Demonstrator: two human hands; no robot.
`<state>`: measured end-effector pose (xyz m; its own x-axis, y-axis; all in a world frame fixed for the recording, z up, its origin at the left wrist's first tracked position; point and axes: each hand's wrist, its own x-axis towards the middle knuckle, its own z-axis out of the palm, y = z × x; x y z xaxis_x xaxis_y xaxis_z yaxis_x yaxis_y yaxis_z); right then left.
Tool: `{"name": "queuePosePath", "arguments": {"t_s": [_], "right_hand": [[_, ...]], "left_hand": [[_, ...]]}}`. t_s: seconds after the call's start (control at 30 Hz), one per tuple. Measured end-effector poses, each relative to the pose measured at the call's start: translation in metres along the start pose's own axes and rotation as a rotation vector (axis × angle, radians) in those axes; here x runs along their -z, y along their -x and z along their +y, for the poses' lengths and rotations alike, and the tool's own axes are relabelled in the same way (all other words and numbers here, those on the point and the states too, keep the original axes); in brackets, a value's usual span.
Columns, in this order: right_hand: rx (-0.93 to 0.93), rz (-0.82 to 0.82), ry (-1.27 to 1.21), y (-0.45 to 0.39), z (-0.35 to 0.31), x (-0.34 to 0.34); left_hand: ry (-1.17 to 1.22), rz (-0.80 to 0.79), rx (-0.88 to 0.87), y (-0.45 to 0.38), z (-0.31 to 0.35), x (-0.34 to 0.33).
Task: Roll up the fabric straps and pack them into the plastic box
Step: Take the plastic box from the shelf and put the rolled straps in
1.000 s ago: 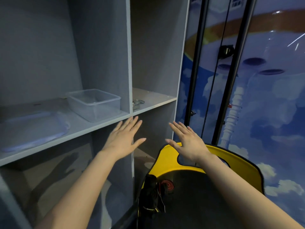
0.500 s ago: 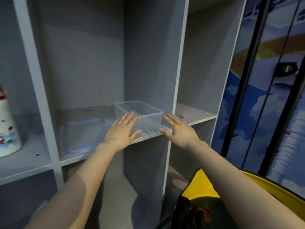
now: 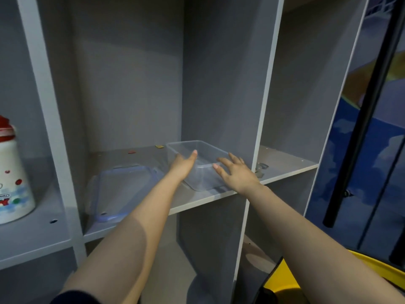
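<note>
Box: The clear plastic box (image 3: 198,164) sits on the grey shelf (image 3: 197,199), near the front edge. It has no lid on and looks empty.
Left hand: The left hand (image 3: 183,166) is at the left side of the box. Its fingers (image 3: 192,155) are straight and together, and they look to be just touching the left wall. They do not hold anything.
Right hand: The right hand (image 3: 235,173) is at the right front corner of the box. Its fingers (image 3: 228,161) are spread and loose. They are at the rim, but I cannot tell if they touch it.
Box between hands: The box lies between the two sets of fingers, a bit past the fingertips.
How it will handle: I think the box is very light. The walls look thin and smooth, so they may bend in and slip if squeezed hard.
Where to hold: It seems best to press flat fingers on the two short walls, up near the stiff rim, and lift with both hands.
Lid: A clear lid with a blue edge (image 3: 121,190) lies flat on the shelf, left of the left fingers.
Straps: No fabric straps show here, so none are rolled or packed yet.
Bottle: A white bottle with a red cap (image 3: 12,174) stands in the next shelf space, far left of the fingers.
</note>
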<state>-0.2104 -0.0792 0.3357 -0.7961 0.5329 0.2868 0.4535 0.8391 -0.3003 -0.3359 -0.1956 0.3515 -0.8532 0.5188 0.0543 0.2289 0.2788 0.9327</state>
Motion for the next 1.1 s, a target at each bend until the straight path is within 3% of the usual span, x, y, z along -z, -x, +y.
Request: {"name": "queuePosePath", "arguments": {"t_s": [0.13, 0.3, 0.5, 0.73, 1.1], "right_hand": [[0.011, 0.025, -0.084, 0.004, -0.002, -0.002], [0.017, 0.082, -0.284, 0.019, -0.008, 0.003], [-0.033, 0.155, -0.532, 0.036, -0.018, 0.021], [-0.211, 0.225, -0.732, 0.052, -0.029, 0.058], [-0.369, 0.475, -0.653, 0.138, 0.012, 0.071]], "left_hand": [[0.155, 0.077, 0.052, -0.005, -0.002, -0.008], [0.102, 0.248, -0.041, 0.014, -0.003, -0.003], [0.062, 0.327, -0.193, 0.043, -0.005, 0.017], [0.199, 0.246, -0.339, 0.095, 0.008, 0.032], [0.306, -0.022, -0.403, 0.151, -0.010, 0.000]]}}
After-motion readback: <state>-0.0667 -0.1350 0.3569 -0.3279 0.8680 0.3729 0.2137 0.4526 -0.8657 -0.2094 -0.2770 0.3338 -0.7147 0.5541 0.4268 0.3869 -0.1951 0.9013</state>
